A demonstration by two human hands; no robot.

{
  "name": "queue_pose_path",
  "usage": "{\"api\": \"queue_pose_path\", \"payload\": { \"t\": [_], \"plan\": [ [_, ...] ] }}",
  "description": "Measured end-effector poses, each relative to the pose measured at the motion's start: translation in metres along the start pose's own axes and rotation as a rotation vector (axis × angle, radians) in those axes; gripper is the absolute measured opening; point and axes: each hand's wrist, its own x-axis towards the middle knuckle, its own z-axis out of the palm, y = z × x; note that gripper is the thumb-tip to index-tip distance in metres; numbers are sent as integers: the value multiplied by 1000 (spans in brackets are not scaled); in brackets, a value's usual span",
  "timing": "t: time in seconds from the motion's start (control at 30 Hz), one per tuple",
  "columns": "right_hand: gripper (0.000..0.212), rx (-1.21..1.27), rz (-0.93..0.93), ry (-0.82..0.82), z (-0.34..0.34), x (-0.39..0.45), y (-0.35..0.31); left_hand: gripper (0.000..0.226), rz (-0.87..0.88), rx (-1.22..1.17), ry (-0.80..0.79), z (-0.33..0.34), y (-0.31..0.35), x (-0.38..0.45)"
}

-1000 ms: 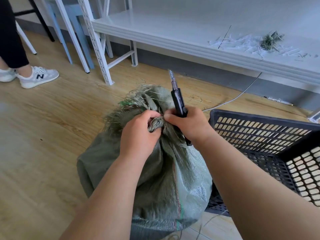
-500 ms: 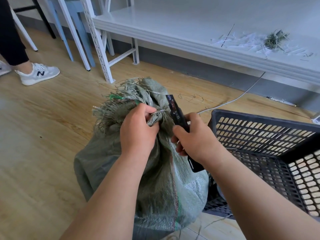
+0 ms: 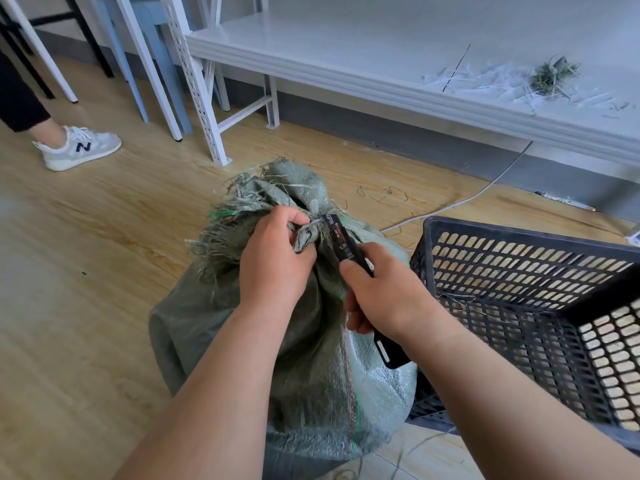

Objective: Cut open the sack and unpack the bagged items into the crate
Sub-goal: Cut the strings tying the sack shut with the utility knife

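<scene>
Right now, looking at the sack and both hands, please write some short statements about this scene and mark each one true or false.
1. The left hand grips the bunched neck of the green sack. True.
2. The right hand is empty. False: it holds a black utility knife, its tip at the tie on the neck.
3. The black crate stands to the right of the sack. True.
4. Bagged items already lie in the crate. False: none show in it, only a few loose threads.
5. The sack lies on the white shelf. False: it stands on the wooden floor.
</scene>
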Motion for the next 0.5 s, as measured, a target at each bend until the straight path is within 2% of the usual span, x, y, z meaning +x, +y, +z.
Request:
{"api": "queue_pose_path", "payload": {
  "t": [0.1,0.5],
  "plan": [
    [7,151,65,-44,0,-2,-1,27,0,14,19,1,0,0],
    [18,275,108,-130,1,-3,-4,27,-11,20,77,1,1,1]
  ]
}}
